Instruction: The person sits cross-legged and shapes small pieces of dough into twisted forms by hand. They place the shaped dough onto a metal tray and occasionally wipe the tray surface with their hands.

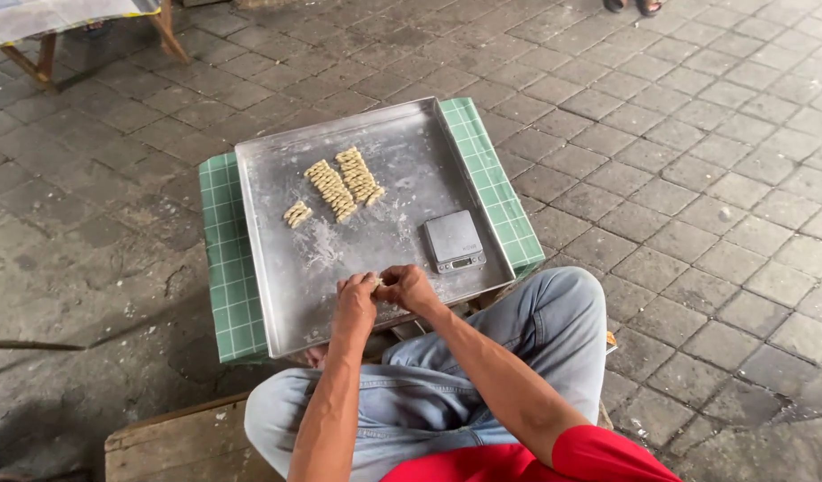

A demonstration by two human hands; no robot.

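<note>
Head view shows the left hand point(355, 299) and right hand point(409, 287) pinched together on a small pale dough piece point(377, 282), mostly hidden between the fingertips, above the near edge of a floured metal tray point(277, 268). Rows of twisted dough pieces point(344, 181) lie farther back, and a small grey scale point(454, 241) sits just beside the right hand.

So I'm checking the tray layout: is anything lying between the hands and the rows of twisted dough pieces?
Nothing visible: only bare floured tray lies between the hands and the rows. The small scale sits off to the right.
</note>
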